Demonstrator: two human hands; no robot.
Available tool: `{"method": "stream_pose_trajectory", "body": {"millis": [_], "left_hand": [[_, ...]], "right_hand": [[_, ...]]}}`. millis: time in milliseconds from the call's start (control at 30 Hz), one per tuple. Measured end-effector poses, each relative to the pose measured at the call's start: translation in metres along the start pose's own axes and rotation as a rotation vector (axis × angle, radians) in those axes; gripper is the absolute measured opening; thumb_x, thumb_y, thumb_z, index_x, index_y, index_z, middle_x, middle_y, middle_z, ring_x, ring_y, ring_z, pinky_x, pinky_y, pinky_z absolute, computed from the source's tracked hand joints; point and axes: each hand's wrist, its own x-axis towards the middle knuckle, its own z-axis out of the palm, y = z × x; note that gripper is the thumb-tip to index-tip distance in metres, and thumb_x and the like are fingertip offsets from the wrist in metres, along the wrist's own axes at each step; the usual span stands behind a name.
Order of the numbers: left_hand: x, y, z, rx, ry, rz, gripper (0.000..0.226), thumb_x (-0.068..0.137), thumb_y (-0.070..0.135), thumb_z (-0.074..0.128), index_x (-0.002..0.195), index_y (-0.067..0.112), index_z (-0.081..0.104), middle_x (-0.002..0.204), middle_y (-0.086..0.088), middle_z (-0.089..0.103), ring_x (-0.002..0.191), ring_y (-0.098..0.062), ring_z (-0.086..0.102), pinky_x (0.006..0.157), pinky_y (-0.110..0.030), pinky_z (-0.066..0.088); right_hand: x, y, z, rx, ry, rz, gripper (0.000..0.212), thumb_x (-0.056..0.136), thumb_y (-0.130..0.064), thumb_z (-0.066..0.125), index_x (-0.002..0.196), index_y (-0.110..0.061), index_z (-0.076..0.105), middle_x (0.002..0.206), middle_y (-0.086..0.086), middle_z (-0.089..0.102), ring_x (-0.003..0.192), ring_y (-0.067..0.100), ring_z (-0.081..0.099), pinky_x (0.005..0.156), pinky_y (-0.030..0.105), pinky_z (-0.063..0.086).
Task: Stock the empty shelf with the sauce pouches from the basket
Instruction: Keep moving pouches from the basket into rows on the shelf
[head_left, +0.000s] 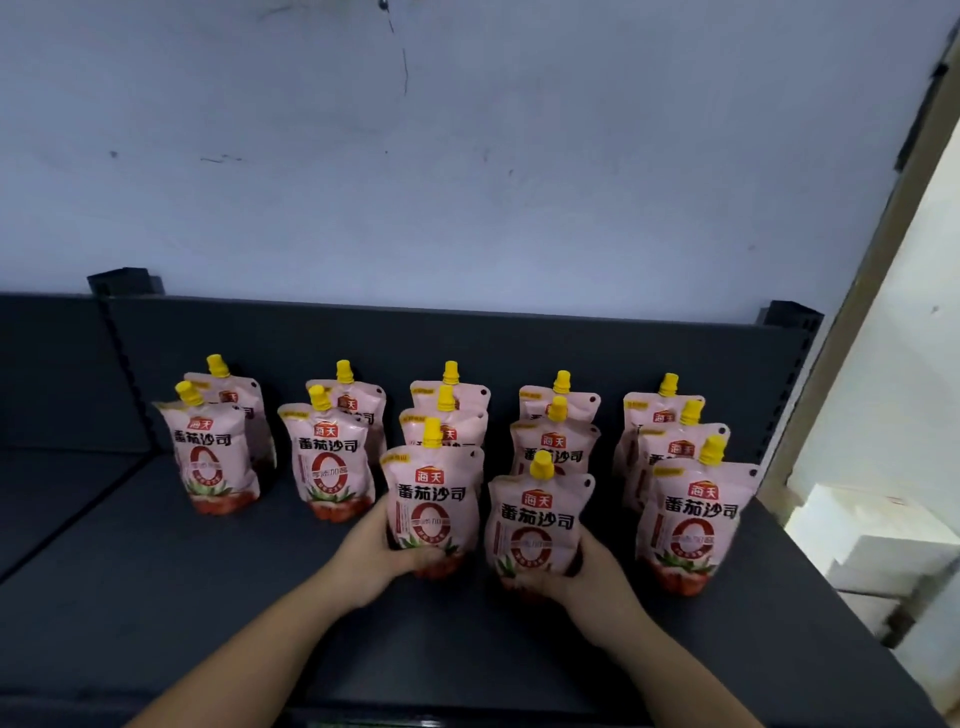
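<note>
Standing in five files that run from the back panel toward the lower edge of the frame, thirteen sauce pouches (215, 462) occupy the middle and right of the dark shelf (156, 571), so the stocking looks well along. The centre file and the two to its right are three deep. The two files at left are only two deep, which suggests at least two front places remain to be filled. The basket is out of view, so how many pouches are left in it cannot be told.

The left grip (374, 551) is curled round the lower body of the centre front pouch (434, 509). The right grip (587, 577) is curled round the base of the neighbouring front pouch (537, 525), just to its right. Whether their bases are down on the shelf cannot be told. Both are upright, with the long axis vertical, the yellow cap at top and the printed face toward the lower edge of the frame.
</note>
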Motion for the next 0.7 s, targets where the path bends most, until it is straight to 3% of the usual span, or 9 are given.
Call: {"method": "stream_pose_trajectory", "body": {"millis": [133,333,467,533,600,633,700], "left_hand": [[-0.004,0.006,-0.004,0.021,-0.003,-0.004,0.077,0.064,0.020,0.089,0.130,0.021,0.051,0.120,0.006,0.070,0.115,-0.002,0.063,0.091,-0.018,0.053],[-0.014,0.026,-0.015,-0.090,0.147,-0.007,0.083,0.056,0.023,0.090,0.125,0.035,0.045,0.130,0.005,0.058,0.111,-0.002,0.063,0.083,-0.016,0.055],[-0.022,0.046,-0.015,-0.049,0.241,-0.024,0.098,0.056,0.023,0.088,0.139,0.028,0.035,0.139,0.004,0.044,0.131,-0.018,0.045,0.101,-0.031,0.042],[-0.027,0.058,-0.010,-0.024,0.353,-0.005,0.090,0.063,0.020,0.088,0.137,0.029,0.037,0.142,0.002,0.039,0.132,-0.020,0.043,0.103,-0.034,0.041],[-0.038,0.071,-0.001,0.011,0.507,0.091,0.064,0.074,0.028,0.086,0.125,0.034,0.048,0.138,0.000,0.042,0.127,-0.022,0.048,0.106,-0.041,0.043],[-0.045,0.079,0.005,-0.019,0.556,0.166,0.050,0.075,0.036,0.081,0.116,0.035,0.054,0.130,-0.002,0.048,0.121,-0.022,0.053,0.102,-0.041,0.046],[-0.059,0.094,0.023,-0.122,0.490,0.278,0.034,0.072,0.045,0.074,0.102,0.034,0.062,0.109,0.001,0.061,0.103,-0.016,0.061,0.087,-0.030,0.052]], "right_hand": [[-0.003,-0.002,-0.002,-0.005,0.000,0.004,0.056,0.071,-0.008,0.086,0.118,-0.027,0.064,0.109,-0.010,0.075,0.106,0.008,0.068,0.097,0.032,0.052],[-0.005,0.000,-0.013,0.017,-0.005,0.020,0.051,0.072,-0.009,0.085,0.115,-0.029,0.065,0.105,-0.013,0.076,0.102,0.005,0.069,0.088,0.021,0.053],[-0.005,0.000,-0.015,0.034,-0.028,0.028,0.051,0.072,-0.008,0.085,0.116,-0.026,0.066,0.106,-0.010,0.076,0.103,0.009,0.070,0.094,0.030,0.054],[-0.005,-0.001,-0.015,0.047,-0.033,0.031,0.051,0.072,-0.008,0.085,0.116,-0.024,0.066,0.106,-0.009,0.076,0.103,0.010,0.070,0.094,0.031,0.055],[-0.007,-0.001,-0.016,0.088,-0.033,0.034,0.047,0.073,-0.008,0.085,0.114,-0.023,0.068,0.104,-0.008,0.077,0.100,0.011,0.072,0.091,0.031,0.056],[-0.009,-0.002,-0.016,0.117,-0.033,0.033,0.044,0.073,-0.008,0.085,0.112,-0.022,0.069,0.103,-0.007,0.078,0.098,0.011,0.073,0.088,0.030,0.057],[-0.013,-0.006,-0.015,0.179,-0.032,0.016,0.039,0.075,-0.008,0.083,0.110,-0.018,0.071,0.102,-0.003,0.078,0.095,0.013,0.074,0.080,0.025,0.059]]}}
